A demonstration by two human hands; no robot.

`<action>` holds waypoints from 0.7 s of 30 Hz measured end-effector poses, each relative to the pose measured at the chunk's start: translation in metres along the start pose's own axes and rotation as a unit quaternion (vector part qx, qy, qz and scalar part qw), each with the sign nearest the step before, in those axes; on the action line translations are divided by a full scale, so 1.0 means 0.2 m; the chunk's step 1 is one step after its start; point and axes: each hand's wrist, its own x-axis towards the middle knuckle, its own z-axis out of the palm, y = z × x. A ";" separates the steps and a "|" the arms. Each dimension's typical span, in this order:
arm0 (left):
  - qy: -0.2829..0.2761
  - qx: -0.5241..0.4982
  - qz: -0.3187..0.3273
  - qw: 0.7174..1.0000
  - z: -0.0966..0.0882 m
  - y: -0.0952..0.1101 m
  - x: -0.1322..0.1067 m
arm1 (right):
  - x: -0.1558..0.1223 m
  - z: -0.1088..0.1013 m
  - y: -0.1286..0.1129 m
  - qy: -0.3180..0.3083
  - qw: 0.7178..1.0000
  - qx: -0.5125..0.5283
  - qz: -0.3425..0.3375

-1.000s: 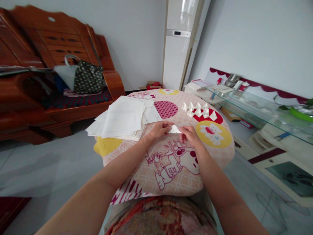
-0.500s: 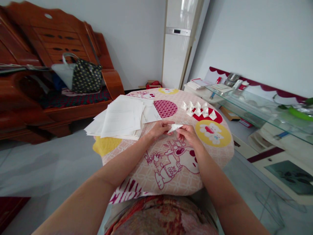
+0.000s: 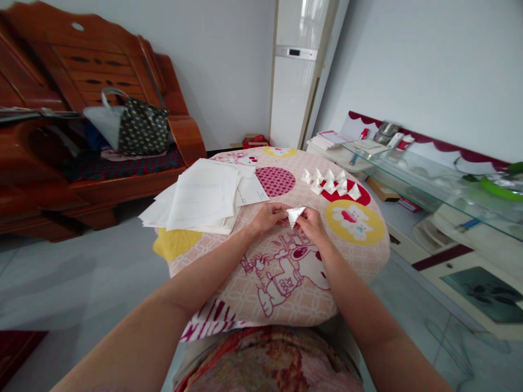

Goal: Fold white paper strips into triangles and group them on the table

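Observation:
Between my two hands is a small folded piece of white paper (image 3: pixel 295 216), shaped like a triangle with its point toward me. My left hand (image 3: pixel 269 216) pinches its left side, and my right hand (image 3: pixel 311 223) grips its right side. Both hands are just above the patterned tablecloth (image 3: pixel 286 305). Beyond them to the right stand several folded white paper shapes (image 3: pixel 330 187) in two rows, each with pointed tips. A stack of white paper sheets (image 3: pixel 202 196) lies to the left of my hands.
A glass-topped cabinet (image 3: pixel 433 179) with various items runs along the right wall. On the left is a wooden sofa (image 3: pixel 98 49) with a dark patterned bag (image 3: pixel 144 126) on it. A tall white air conditioner (image 3: pixel 290 98) stands behind the round table.
The folded paper has turned between my fingers: it lay flat and narrow, and now shows a broader triangular face pointing toward me. My right hand has shifted slightly with it.

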 end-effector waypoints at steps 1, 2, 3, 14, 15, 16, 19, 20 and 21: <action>0.003 0.000 -0.002 1.000 0.00 0.00 0.00 | 0.00 0.00 0.00 0.014 0.999 -0.029 -0.027; 0.006 -0.001 -0.006 1.000 0.00 0.00 0.00 | 0.00 0.00 -0.01 0.028 0.996 -0.062 -0.056; 0.009 -0.004 -0.011 1.000 0.00 0.00 -0.01 | 0.00 0.00 -0.01 0.042 0.991 -0.096 -0.083; -0.044 -0.131 -0.090 0.986 -0.01 0.00 -0.01 | -0.03 0.09 -0.01 0.113 0.904 -0.325 -0.256; -0.049 -0.138 -0.094 0.985 -0.01 0.00 -0.01 | -0.03 0.09 -0.01 0.120 0.903 -0.323 -0.258; -0.054 -0.143 -0.097 0.983 -0.01 0.01 -0.01 | -0.03 0.09 -0.01 0.128 0.903 -0.317 -0.258; -0.054 -0.150 -0.103 0.982 -0.01 0.02 -0.01 | -0.03 0.09 -0.01 0.145 0.916 -0.287 -0.239; -0.048 -0.149 -0.103 0.982 -0.01 0.02 -0.01 | -0.03 0.09 -0.01 0.144 0.923 -0.274 -0.229; -0.041 -0.145 -0.105 0.983 -0.01 0.02 -0.01 | -0.03 0.09 -0.01 0.140 0.930 -0.260 -0.219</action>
